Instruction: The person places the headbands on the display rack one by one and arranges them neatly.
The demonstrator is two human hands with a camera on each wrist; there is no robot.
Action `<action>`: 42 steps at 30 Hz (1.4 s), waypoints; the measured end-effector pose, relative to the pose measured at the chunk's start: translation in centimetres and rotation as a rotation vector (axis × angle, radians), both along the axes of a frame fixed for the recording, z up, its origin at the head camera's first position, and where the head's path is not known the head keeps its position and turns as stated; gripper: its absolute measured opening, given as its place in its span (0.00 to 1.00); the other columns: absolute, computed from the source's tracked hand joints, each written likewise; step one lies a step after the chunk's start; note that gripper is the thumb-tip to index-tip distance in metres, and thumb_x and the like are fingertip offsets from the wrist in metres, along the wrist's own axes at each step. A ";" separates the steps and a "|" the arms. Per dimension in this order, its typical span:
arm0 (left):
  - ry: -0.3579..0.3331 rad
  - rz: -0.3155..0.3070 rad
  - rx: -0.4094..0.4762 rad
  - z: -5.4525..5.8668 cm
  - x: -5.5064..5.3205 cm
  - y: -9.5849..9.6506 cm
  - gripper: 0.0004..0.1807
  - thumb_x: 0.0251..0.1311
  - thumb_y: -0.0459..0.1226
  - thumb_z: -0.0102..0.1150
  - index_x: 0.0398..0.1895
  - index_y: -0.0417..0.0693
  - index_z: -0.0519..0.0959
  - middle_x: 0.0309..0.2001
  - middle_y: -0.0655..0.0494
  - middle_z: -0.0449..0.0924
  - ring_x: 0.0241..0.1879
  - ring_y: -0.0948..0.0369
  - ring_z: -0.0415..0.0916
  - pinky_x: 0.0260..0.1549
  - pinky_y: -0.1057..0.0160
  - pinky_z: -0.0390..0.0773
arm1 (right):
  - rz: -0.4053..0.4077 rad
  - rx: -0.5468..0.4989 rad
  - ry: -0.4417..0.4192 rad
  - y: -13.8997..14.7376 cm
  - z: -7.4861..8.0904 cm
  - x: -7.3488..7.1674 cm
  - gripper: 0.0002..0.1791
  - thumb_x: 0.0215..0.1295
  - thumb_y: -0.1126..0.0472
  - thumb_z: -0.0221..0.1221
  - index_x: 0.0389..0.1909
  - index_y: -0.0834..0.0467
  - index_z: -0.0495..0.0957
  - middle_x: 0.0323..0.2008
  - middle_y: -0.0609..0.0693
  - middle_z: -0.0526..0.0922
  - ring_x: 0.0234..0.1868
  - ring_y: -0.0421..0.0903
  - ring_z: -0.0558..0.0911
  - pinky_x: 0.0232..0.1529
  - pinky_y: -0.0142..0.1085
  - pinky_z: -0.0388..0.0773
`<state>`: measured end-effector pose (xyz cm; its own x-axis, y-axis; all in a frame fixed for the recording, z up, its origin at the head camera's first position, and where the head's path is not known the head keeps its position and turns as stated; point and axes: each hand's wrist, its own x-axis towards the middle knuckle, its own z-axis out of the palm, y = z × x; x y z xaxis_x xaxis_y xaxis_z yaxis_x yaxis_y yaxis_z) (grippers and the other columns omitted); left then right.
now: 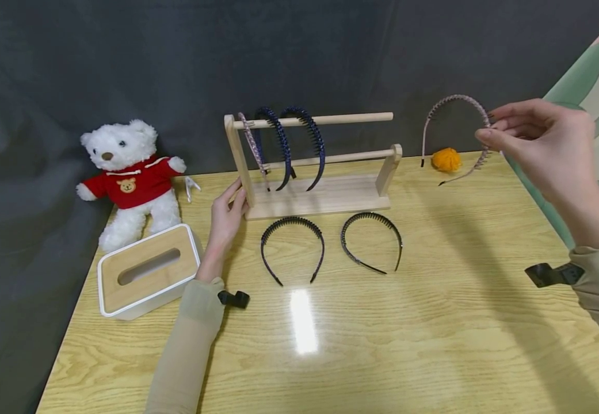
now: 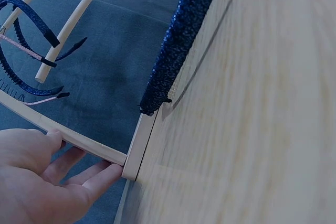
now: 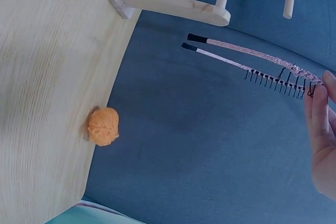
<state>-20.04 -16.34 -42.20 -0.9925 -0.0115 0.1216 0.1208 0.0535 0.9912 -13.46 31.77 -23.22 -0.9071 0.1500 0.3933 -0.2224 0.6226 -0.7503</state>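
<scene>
R hand [image 1: 542, 138] had a pink headband [image 1: 457, 97] pinched btwn thumb & fingers, up in the air w/ its black tips pointing away from that hand, toward the stand side. L hand [image 1: 226, 214] gripped the wooden stand [image 1: 340, 192], thumb & fingers abt the upright on its own side, low down nr the base.

On the stand's upper rod, closest to L hand, hung a 2nd pink band [image 1: 250, 141]; next along toward R hand came a navy band [image 1: 282, 144], then another navy band [image 1: 316, 133].

Two dark bands lay on the table [image 1: 382, 345] btwn the hands: a toothed band [image 1: 292, 220] just R of L hand, & a dark band [image 1: 369, 215] further toward R hand. An orange ball [image 1: 446, 160] sat to the L of R hand, nr the table's far edge.

Outside L hand: tissue box [image 1: 123, 299] by the wrist, teddy [image 1: 146, 195] in red top beyond it, small white clip [image 1: 189, 187] btwn teddy & hand.
</scene>
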 end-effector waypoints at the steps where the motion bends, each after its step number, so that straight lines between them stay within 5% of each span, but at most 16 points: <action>1: 0.000 0.001 0.000 0.0 0.0 0.0 0.25 0.85 0.32 0.46 0.80 0.37 0.66 0.77 0.34 0.66 0.69 0.38 0.73 0.67 0.57 0.80 | 0.002 -0.005 0.006 -0.1 0.0 0.0 0.14 0.66 0.66 0.74 0.49 0.47 0.89 0.31 0.29 0.85 0.29 0.26 0.82 0.31 0.12 0.76; 20: -0.007 0.004 -0.018 0.1 0.0 0.0 0.25 0.85 0.32 0.47 0.80 0.38 0.66 0.77 0.34 0.65 0.69 0.37 0.73 0.67 0.58 0.80 | 0.056 -0.112 0.035 -1.5 0.9 -0.5 0.17 0.64 0.68 0.75 0.54 0.60 0.88 0.34 0.38 0.87 0.32 0.31 0.86 0.30 0.15 0.79; 42: -0.011 0.011 -0.019 0.0 0.1 0.0 0.25 0.85 0.32 0.47 0.80 0.38 0.66 0.77 0.35 0.65 0.69 0.38 0.73 0.67 0.59 0.80 | 0.079 -0.099 0.125 -4.1 1.6 -1.4 0.16 0.62 0.71 0.75 0.49 0.56 0.89 0.34 0.38 0.88 0.31 0.32 0.85 0.39 0.18 0.84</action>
<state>-19.98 -16.32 -42.18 -0.9937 -0.0206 0.1105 0.1087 0.0736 0.9913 -14.85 27.71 -21.61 -0.8628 0.1236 0.4902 -0.3629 0.5238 -0.7707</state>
